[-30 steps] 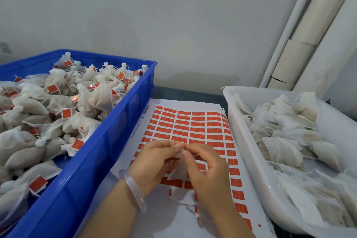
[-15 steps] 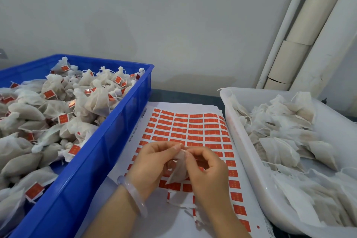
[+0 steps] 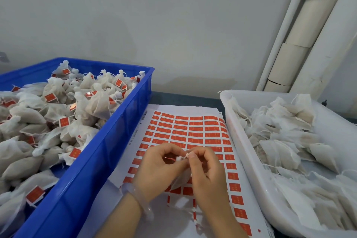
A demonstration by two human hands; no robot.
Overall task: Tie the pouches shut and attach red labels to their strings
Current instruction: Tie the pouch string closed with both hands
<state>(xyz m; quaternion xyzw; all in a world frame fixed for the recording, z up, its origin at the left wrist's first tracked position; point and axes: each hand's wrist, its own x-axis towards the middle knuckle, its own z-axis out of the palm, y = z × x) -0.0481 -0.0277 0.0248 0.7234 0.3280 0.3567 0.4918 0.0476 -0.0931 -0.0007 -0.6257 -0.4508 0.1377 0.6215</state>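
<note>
A small white mesh pouch (image 3: 181,178) hangs between my two hands above the label sheet. My left hand (image 3: 160,166) pinches the gathered neck of the pouch, where a sliver of red shows. My right hand (image 3: 207,172) pinches the white string at the pouch's top, fingertips touching those of the left hand. The sheet of red labels (image 3: 185,131) lies flat on the table under both hands. Most of the pouch is hidden behind my fingers.
A blue crate (image 3: 108,147) on the left holds several tied pouches with red labels. A white tray (image 3: 249,160) on the right holds several flat untied pouches. A grey wall and white pipes (image 3: 286,31) stand behind.
Both hands stay together over the sheet while the fingers work the pouch's neck. The neck is now bunched tighter and the pouch's body is tucked lower between the palms.
</note>
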